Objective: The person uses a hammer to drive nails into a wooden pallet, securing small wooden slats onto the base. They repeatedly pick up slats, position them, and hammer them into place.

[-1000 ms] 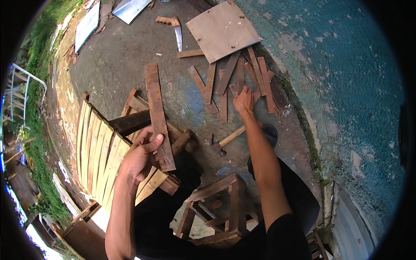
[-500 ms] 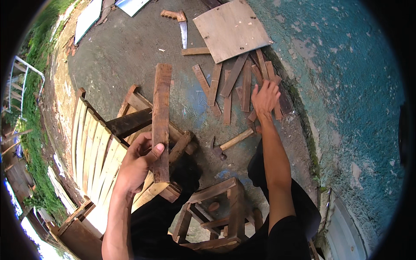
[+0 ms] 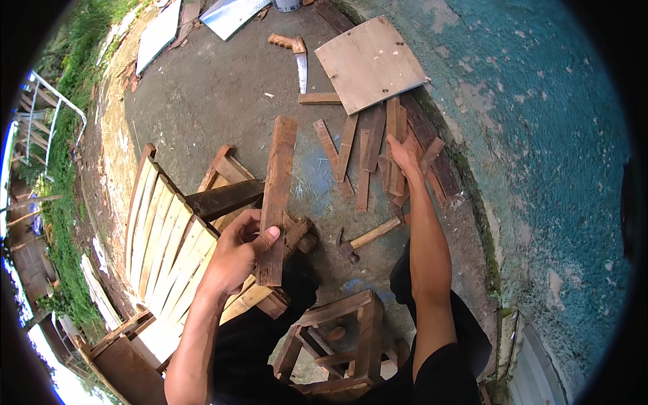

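My left hand (image 3: pixel 236 260) is closed around the lower part of a brown wooden board (image 3: pixel 279 162), thumb across its face, and the board stands up lengthwise before me. At the right, my right hand (image 3: pixel 406 156) reaches into a pile of loose wooden strips (image 3: pixel 368 152). Its fingers are wrapped round one wooden strip (image 3: pixel 393 115), though the fingertips are partly hidden. Nearer to me lies a claw hammer (image 3: pixel 368 237) with a pale wooden handle. A slatted wooden piece (image 3: pixel 169 233) on dark legs rests beside my left arm.
A handsaw (image 3: pixel 297 61) lies on the ground beyond the boards. A square plywood panel (image 3: pixel 371 64) overlaps the pile's far end. Between my legs stands a small wooden frame (image 3: pixel 368 337). A blue-green wall (image 3: pixel 540 169) bounds the right side. Loose nails (image 3: pixel 309 179) are scattered mid-ground.
My right hand has gone from spread above the strips to gripping one, and some strips have shifted. The left hand still holds its board. The whole view has shifted slightly.
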`<state>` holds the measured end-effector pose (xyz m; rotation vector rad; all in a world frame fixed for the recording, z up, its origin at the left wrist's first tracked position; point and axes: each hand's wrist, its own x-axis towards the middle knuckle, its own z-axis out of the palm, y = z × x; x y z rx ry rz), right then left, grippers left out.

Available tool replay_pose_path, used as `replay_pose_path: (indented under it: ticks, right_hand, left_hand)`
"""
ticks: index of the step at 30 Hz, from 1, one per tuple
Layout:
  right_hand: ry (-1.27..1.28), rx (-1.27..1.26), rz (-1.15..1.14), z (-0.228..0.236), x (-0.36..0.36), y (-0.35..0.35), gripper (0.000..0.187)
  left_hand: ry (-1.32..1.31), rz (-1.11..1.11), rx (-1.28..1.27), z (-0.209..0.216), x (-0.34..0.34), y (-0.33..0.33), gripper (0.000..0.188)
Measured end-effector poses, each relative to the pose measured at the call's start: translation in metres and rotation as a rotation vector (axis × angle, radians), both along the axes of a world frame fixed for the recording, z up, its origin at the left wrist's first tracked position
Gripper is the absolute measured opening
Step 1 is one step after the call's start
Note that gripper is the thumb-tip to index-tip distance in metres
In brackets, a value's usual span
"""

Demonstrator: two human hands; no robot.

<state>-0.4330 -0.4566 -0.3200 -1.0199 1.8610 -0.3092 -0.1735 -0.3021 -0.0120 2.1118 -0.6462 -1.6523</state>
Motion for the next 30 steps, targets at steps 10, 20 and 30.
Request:
replay_pose_path:
  ticks: [10,20,30]
  right_hand:
    - [-0.158,-0.238,0.168,0.067,0.057,-0.022,0.077]
    - [-0.271,-0.414,-0.037,0.07,0.009,-0.065,0.067]
    - [-0.591,-0.054,-0.434,-0.011,-0.088,0.028,0.062]
  left_hand:
    - [0.021,0.047,-0.044,-0.005,0.005,0.002,0.02]
    - [-0.064,0.031,-0.045,-0.007,0.009,0.001,0.024]
    - [-0.016,0.01,-0.042,-0.011,0.003,0.001,0.027]
